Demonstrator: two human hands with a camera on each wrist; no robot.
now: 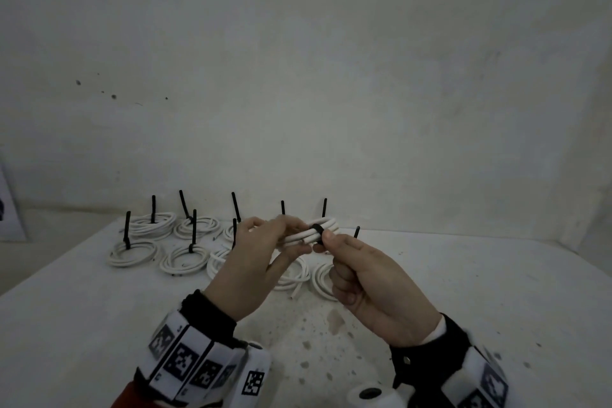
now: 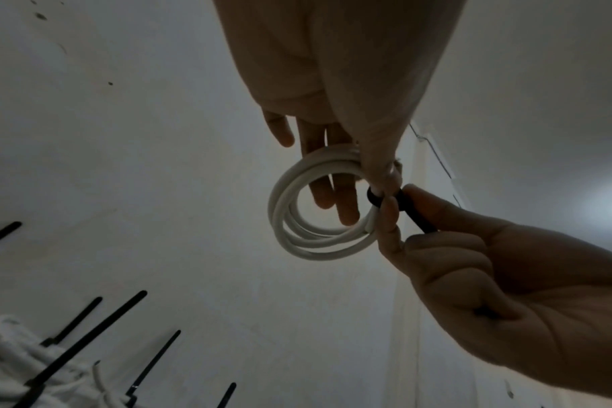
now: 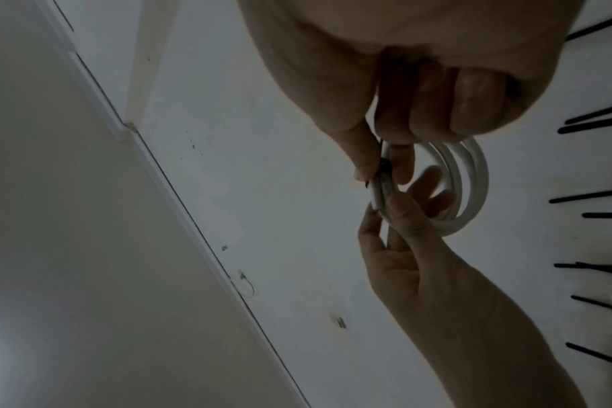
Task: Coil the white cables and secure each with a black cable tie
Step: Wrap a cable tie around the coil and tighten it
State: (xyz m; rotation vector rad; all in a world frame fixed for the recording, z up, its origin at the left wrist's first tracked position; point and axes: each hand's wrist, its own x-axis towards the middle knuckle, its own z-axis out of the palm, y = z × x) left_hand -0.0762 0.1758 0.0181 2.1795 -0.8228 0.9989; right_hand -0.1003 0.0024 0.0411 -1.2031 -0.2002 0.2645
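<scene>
I hold a coiled white cable [image 1: 326, 223] in the air above the table. My left hand [image 1: 291, 235] grips its left side, thumb below and fingers over the loops. A black cable tie [image 1: 318, 230] is looped around the coil's right side. My right hand [image 1: 324, 242] pinches the tie just beside the loop, the other fingers curled. In the left wrist view the coil [image 2: 299, 243] hangs as a ring, and the tie [image 2: 416, 218] runs from it into the right hand [image 2: 507, 289]. In the right wrist view the coil [image 3: 472, 179] shows behind both hands; the tie is mostly hidden.
Several coiled white cables [image 1: 132, 252] lie in two rows at the back of the white table [image 1: 82, 325], each bound by a black tie [image 1: 127, 228] whose tail stands up. A plain wall rises right behind them.
</scene>
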